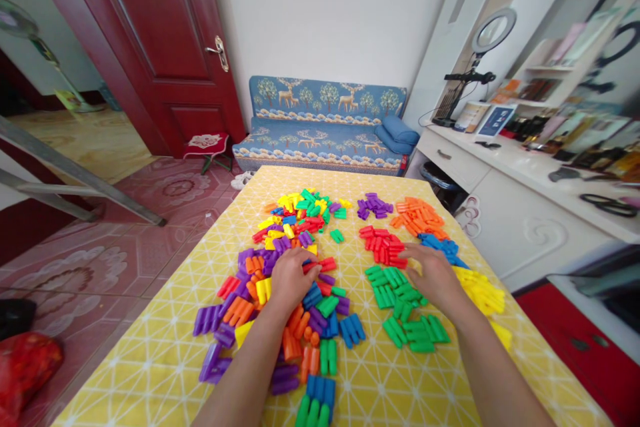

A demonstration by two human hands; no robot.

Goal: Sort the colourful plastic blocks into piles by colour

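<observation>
My left hand [293, 277] rests on a mixed heap of coloured plastic blocks [280, 260], its fingers pinched around a red block [320, 265]. My right hand [433, 273] lies flat with fingers stretched out, touching the edge of the sorted red pile [383, 245] and the green pile [403, 307]. Sorted piles of purple blocks [374, 205], orange blocks [417, 215], blue blocks [443, 247] and yellow blocks [483, 290] lie to the right. All sit on a yellow patterned tablecloth [150, 353].
A blue patterned sofa [325, 123] stands beyond the table's far end. A white dresser [505, 193] with a ring light [493, 30] runs along the right. A red door [150, 40] is open at left; a metal ladder [75, 180] lies on the tiled floor.
</observation>
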